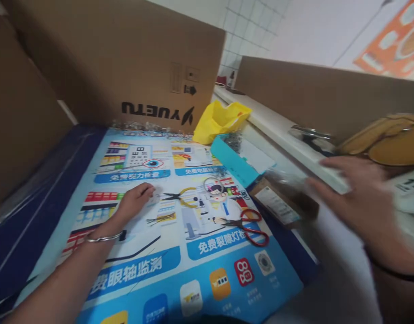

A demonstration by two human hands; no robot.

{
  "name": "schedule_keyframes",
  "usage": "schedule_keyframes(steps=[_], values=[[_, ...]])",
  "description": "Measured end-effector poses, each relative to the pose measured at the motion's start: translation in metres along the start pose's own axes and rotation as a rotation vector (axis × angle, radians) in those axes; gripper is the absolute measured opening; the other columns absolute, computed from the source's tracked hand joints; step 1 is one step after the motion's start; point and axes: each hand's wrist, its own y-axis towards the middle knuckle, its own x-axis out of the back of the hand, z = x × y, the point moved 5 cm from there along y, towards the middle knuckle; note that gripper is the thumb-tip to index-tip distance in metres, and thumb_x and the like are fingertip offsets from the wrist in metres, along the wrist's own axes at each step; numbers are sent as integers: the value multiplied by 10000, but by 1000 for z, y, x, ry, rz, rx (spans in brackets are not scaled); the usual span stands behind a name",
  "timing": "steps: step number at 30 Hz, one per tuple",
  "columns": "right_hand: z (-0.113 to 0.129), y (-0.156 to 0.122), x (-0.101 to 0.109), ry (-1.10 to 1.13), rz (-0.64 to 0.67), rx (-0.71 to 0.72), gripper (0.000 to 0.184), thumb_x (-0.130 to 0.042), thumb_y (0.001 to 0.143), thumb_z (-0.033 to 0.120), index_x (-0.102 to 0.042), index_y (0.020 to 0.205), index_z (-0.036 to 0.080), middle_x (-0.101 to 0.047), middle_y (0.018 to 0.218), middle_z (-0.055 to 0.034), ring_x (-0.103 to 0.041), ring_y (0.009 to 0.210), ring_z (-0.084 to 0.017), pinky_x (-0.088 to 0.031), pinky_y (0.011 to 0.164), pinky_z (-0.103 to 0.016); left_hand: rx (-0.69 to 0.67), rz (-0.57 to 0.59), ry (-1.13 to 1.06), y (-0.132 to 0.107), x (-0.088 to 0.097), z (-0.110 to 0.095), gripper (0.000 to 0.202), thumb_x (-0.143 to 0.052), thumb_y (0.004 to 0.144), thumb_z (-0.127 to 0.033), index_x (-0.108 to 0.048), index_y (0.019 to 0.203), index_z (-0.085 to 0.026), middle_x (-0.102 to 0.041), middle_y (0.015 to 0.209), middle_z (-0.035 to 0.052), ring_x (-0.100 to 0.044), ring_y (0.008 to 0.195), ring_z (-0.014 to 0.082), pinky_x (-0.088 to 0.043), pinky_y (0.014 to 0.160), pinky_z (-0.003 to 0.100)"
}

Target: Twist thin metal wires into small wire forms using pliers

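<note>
My left hand (137,200) is closed above the printed poster (152,265), its fingertips pressed together; what they pinch, if anything, is too small to make out. Just right of it lie pliers with yellow handles (184,198). A little below the pliers is a small bunch of thin gold-coloured strands (161,219). Red-handled scissors (250,227) rest farther right on the poster, below a pale ring-shaped coil (213,185). My right hand (365,202), blurred, is raised at the right beside the white ledge with thumb and fingers apart, holding nothing visible.
A teal open box (235,164) with tangled silvery bits stands beside a yellow bag (218,121). Nearer is a brown carton with a label (277,204). Large cardboard panels (125,58) wall the back and left. A tan pouch-like item (389,139) lies at right.
</note>
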Motion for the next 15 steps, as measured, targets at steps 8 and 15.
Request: schedule_keyframes(steps=[8, 15], values=[[251, -20, -123, 291, 514, 757, 320, -501, 833, 337, -572, 1090, 159, -612, 1058, -126, -511, 1031, -256, -399, 857, -368, -77, 23, 24, -2, -1, -4, 275, -365, 847, -406, -561, 798, -219, -620, 726, -22, -563, 698, 152, -384, 629, 235], [286, -8, -173, 149, 669, 825, 423, -551, 758, 291, -521, 1152, 139, -564, 1070, -149, -493, 995, -281, -390, 809, -383, -130, 157, 37, 3, 5, -6, 208, -429, 805, -337, -596, 765, -219, -645, 762, -13, -568, 718, 164, -393, 637, 248]])
